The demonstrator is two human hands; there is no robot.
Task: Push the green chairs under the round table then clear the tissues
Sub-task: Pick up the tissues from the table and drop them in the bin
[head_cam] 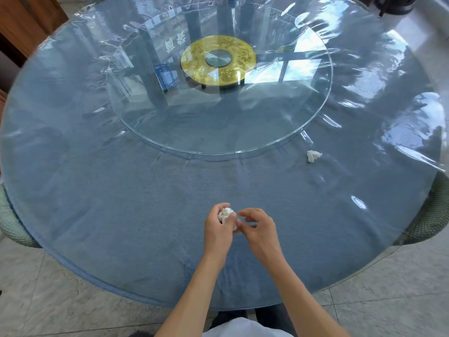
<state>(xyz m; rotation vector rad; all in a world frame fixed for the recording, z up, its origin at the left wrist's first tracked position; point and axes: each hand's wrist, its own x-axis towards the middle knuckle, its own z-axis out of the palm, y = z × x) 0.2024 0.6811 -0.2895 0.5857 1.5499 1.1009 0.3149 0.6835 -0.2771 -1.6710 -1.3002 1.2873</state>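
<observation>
Left hand (218,229) curled tight around a crumpled white tissue (225,214), low over the round table (121,215). Right hand (258,227) just beside it, fingers loosely half-open, gripping nothing. A second tissue wad (313,156) lies well right. Two green chairs: one left (14,222), one right (432,215), tucked under.

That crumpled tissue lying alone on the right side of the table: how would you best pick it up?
Pinch the loose tissue from straight above, fingertips closing across its bunched middle. It is a small, irregular wad lying flat on the table, with no handle or firm edge, just clear of the glass turntable. The right hand looks free and nearer; the left hand already holds another tissue.
</observation>
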